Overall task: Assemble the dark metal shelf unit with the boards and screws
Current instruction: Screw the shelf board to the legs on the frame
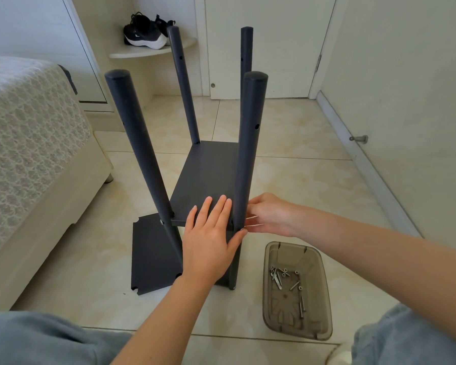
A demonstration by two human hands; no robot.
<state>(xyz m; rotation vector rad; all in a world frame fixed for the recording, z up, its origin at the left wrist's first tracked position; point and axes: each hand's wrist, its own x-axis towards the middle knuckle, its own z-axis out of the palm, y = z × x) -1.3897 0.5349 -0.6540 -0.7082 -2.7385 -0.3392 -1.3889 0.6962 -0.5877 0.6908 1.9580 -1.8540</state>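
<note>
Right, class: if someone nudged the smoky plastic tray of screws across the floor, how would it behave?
The tray looks thin and nearly empty, so probably light and quick to slide on the glossy tiles. The loose screws would likely roll and rattle. Its low, wide shape makes tipping unlikely.

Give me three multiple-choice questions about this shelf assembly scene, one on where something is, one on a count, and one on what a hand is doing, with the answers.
1. Where is the tray of screws?
A. On the bed
B. On the floor, right of the shelf unit
C. On the corner shelf

2. How many dark poles stand upright?
A. Two
B. Three
C. Four

3. What is the left hand doing?
A. Lying flat on the board
B. Gripping a pole
C. Reaching into the tray

Answers: 1 B, the tray sits on the floor beside the unit; 2 C, four poles rise around the board; 3 A, it lies flat, palm down, on the board.
</note>
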